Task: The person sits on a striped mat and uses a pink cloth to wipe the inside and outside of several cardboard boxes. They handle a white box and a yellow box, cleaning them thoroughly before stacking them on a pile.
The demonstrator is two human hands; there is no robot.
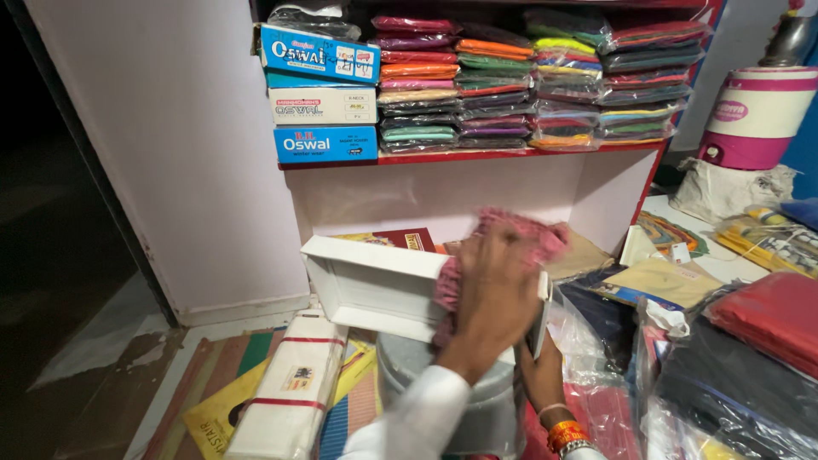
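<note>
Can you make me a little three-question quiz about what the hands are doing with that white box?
1. True or false: the left hand lies on a pink cloth at the open white box.
2. What stands under the white box? A) a grey bucket-like container B) a wooden chair C) a stack of books
3. Fill in: the right hand, with orange bangles on its wrist, reaches up at the box's ____ end.

Key
1. True.
2. A, the grey container.
3. Right. The fingers are hidden behind the box and cloth, so the grip itself cannot be seen.
</note>
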